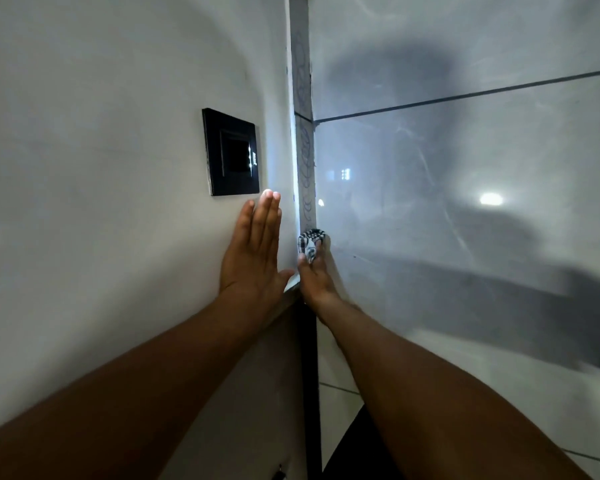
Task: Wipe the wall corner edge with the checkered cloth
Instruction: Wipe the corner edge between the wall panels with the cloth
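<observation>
The checkered cloth [310, 244] is a small bunched wad of black-and-white woven fabric, pressed against the corner edge [305, 161] where two walls meet. The right hand [317, 277] grasps it, fingers closed around the wad with the cloth poking out above the fingertips and the hand lying along the tiled side of the corner. The edge itself is a narrow vertical grey strip with faint looping scribble-like marks running up it; whether these are a printed pattern or smears is hard to tell at this sharpness.

The left hand [257, 251] holds nothing: it is spread flat, fingers straight and together, palm against the painted wall [101, 168], just beside the corner and level with the cloth. That wall is matte, smooth and off-white.

Just above the left fingertips sits a black switch plate [231, 152], rectangular and glossy, with a recessed square centre and a few small lit dots at its right side; no writing on it can be read.

Right of the corner, the tiled wall [465, 202] is glossy pale grey with faint marble veining, dark grout lines and bright reflected lights.
</observation>
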